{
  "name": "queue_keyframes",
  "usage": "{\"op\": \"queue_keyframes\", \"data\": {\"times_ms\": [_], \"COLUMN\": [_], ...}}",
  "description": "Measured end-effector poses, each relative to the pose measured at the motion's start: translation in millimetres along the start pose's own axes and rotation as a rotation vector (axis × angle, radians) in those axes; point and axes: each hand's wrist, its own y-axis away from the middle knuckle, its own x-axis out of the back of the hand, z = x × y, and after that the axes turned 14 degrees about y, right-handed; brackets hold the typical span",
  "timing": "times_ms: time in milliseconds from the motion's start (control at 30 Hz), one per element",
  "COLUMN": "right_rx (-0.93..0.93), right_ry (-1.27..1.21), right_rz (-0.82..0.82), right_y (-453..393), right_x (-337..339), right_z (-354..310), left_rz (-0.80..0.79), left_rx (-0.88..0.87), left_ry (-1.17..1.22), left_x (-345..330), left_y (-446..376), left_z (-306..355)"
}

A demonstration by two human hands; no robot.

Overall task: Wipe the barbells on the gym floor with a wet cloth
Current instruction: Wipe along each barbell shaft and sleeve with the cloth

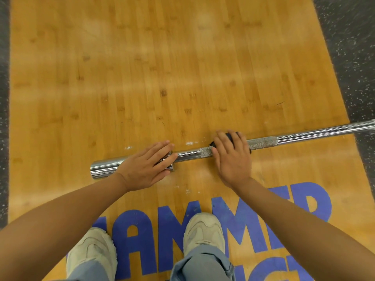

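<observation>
A chrome barbell [188, 154] lies across the wooden platform, running from its thick sleeve at the lower left up to the right edge. My left hand [145, 166] rests flat, fingers together, on the collar where the sleeve meets the shaft. My right hand [233, 159] presses a dark cloth [230, 136] around the knurled part of the shaft; only a small part of the cloth shows between and beside my fingers.
The wooden platform [162, 67] has blue lettering [223, 230] near my two pale shoes [203, 234]. Black speckled rubber flooring [349, 47] borders it on the right and left. White scuff flecks mark the wood near the bar.
</observation>
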Motion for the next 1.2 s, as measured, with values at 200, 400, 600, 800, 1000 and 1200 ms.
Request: {"op": "queue_keyframes", "data": {"times_ms": [200, 400, 600, 800, 1000, 1200], "right_rx": [0.092, 0.315, 0.358, 0.345, 0.311, 0.289], "right_ry": [0.042, 0.100, 0.085, 0.080, 0.109, 0.120], "right_rz": [0.029, 0.142, 0.170, 0.152, 0.140, 0.115], "right_y": [-10, -22, -33, -59, -96, -126], "right_x": [-2, -7, 1, 56, 145, 246], "right_z": [-29, -8, 2, 10, 32, 67], "left_rz": [-0.005, -0.018, -0.084, -0.161, -0.122, -0.087], "left_rx": [0.008, 0.030, 0.074, 0.189, 0.162, 0.123], "left_ry": [0.029, 0.090, 0.151, 0.162, 0.122, 0.089], "left_x": [1, 3, 16, 62, 151, 255], "left_y": [0, 0, -5, -30, -76, -121], "left_z": [-1, -1, 3, 14, 30, 69]}}
